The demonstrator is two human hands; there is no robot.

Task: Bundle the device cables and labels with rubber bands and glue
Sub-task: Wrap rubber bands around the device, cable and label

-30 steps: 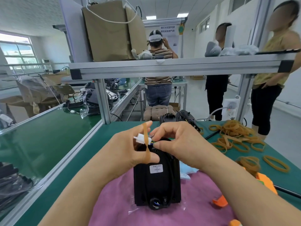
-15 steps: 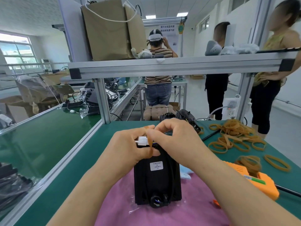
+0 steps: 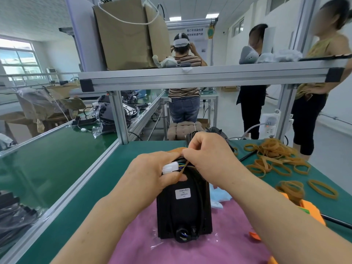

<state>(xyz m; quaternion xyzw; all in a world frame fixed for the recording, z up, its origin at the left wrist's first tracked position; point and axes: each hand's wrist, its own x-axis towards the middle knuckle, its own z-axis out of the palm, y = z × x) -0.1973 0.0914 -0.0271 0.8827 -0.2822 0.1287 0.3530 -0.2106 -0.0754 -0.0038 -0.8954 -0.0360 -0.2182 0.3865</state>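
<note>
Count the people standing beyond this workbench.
3: one in a striped shirt straight ahead, one in black clothes right of centre, one in a yellow top at far right. The cardboard box may hide others.

The device lies on a cloth on the table. At its 12 o'clock end the left hand grips a connector, and the right hand, touching the left, pinches a band. Loose bands lie at 2 o'clock and the glue gun at 3 o'clock. Above, at 12 o'clock, a shelf carries a bag.
</note>
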